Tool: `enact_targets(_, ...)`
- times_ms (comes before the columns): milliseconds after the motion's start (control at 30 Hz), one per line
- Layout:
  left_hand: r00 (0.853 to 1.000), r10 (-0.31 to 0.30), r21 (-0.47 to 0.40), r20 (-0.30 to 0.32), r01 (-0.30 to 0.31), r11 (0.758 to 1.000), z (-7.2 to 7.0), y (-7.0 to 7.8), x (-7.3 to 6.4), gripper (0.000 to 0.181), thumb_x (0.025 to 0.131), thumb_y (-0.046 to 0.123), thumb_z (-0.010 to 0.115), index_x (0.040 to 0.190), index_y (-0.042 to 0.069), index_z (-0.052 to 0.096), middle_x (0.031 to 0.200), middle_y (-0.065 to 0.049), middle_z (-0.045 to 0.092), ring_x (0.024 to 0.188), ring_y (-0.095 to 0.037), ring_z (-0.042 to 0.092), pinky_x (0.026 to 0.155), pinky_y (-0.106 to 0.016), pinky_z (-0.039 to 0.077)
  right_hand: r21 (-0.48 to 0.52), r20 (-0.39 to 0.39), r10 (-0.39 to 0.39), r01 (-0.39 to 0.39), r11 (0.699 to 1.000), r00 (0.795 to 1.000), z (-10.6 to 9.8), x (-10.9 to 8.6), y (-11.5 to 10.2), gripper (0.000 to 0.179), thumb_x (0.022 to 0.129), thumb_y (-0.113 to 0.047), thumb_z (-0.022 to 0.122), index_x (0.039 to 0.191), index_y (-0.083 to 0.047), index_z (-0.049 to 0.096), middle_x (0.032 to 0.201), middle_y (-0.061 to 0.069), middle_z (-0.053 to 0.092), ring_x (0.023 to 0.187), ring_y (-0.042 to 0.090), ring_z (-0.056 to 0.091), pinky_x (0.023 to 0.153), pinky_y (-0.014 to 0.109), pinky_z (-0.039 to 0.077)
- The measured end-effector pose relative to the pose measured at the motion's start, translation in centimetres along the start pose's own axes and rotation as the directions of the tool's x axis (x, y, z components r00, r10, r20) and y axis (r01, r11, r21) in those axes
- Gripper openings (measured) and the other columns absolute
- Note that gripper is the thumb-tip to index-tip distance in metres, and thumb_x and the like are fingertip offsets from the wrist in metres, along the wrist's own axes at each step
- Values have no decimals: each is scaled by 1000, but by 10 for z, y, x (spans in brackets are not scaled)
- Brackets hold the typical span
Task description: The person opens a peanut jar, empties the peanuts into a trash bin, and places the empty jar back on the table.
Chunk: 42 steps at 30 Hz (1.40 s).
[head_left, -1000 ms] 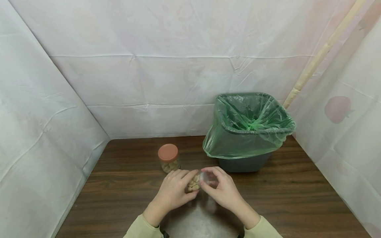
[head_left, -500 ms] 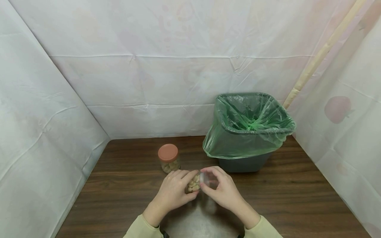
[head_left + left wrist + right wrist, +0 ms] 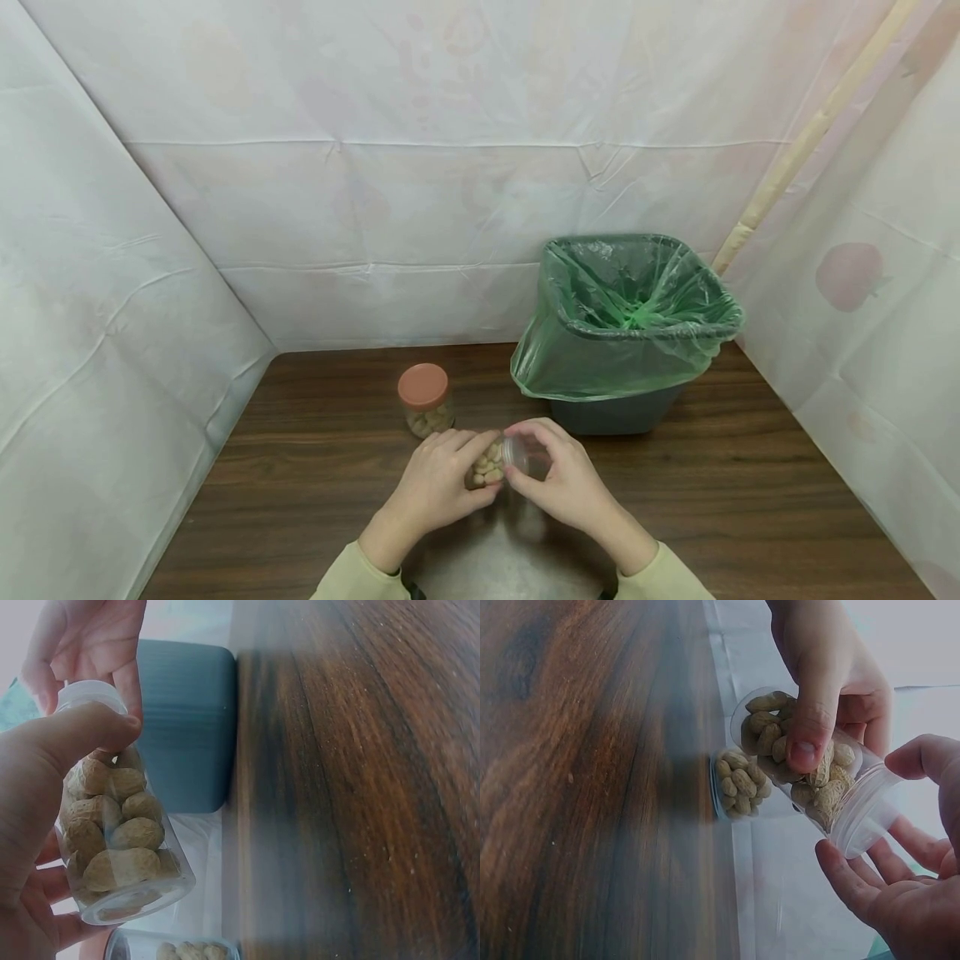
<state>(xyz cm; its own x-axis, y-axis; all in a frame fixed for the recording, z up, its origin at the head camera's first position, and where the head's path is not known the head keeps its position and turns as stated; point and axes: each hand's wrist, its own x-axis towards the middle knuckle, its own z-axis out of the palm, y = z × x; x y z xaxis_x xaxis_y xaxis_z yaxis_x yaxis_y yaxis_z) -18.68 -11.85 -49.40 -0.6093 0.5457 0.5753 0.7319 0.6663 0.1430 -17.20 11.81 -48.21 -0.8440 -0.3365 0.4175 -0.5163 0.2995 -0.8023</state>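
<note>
A small clear jar of peanuts (image 3: 120,817) is held tipped on its side above the table, its mouth end toward the right. My left hand (image 3: 438,475) grips the jar's body, thumb on the near side and fingers around the far side. At the mouth sits a clear lid (image 3: 866,810), ridged around its edge. My right hand (image 3: 558,475) pinches that lid between thumb and fingers, the palm facing the jar. Peanuts fill much of the jar, as the right wrist view shows. Behind my left hand stands a second peanut jar (image 3: 426,400) with an orange-pink lid.
A grey-green bin (image 3: 618,412) with a green bag liner (image 3: 645,358) stands at the back right of the dark wooden table (image 3: 300,467). Pale printed cloth (image 3: 450,192) hangs behind the table and along both sides.
My right hand's fingertips have shifted slightly around the lid. My left hand keeps its hold on the jar, and the second jar and the bin stay where they were.
</note>
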Motion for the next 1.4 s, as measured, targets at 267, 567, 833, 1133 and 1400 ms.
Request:
enact_targets(267, 1000, 0, -23, 0, 0, 1000, -1, 0, 0, 70, 72, 36, 100, 133, 14, 74, 110, 2, 77, 98, -16, 75, 85, -43, 63, -1, 13, -12, 12, 1000, 1000, -1, 0, 0, 44, 91, -6, 87, 130, -16, 70, 131, -5, 66, 115, 18, 69, 93, 38, 65)
enact_targets(567, 1000, 2, -23, 4, -2, 1000, -1, 0, 0, 69, 73, 35, 100, 133, 14, 74, 110, 2, 77, 98, -16, 75, 85, -41, 63, 4, 19, -11, 11, 1000, 1000, -1, 0, 1, 44, 91, -6, 87, 130, -16, 70, 131, -5, 67, 116, 18, 69, 95, 39, 64)
enact_targets(833, 1000, 6, -29, -2, -6, 1000, -1, 0, 0, 69, 72, 34, 100, 132, 13, 74, 110, 2, 78, 98, -16, 75, 85, -41, 63, 6, 24, -16, 16, 1000, 1000, -2, 0, 1, 43, 92, -6, 86, 131, -15, 70, 131, -4, 67, 117, 18, 69, 96, 39, 64)
enact_targets(1133, 1000, 13, -25, -16, -13, 1000, -2, 1, 0, 68, 72, 33, 100, 132, 14, 74, 110, 2, 77, 97, -16, 75, 85, -41, 62, -17, 21, -34, 34, 999, 999, -2, 0, 1, 44, 91, -5, 86, 130, -15, 70, 130, -5, 67, 116, 17, 69, 95, 39, 64)
enact_targets(1400, 1000, 18, -26, -20, -18, 999, -1, 1, 0, 68, 71, 32, 100, 130, 14, 74, 109, 2, 77, 96, -15, 74, 84, -40, 62, -70, 15, -62, 63, 996, 998, -2, 1, 2, 44, 90, -6, 87, 129, -16, 70, 130, -6, 68, 113, 15, 69, 91, 40, 65)
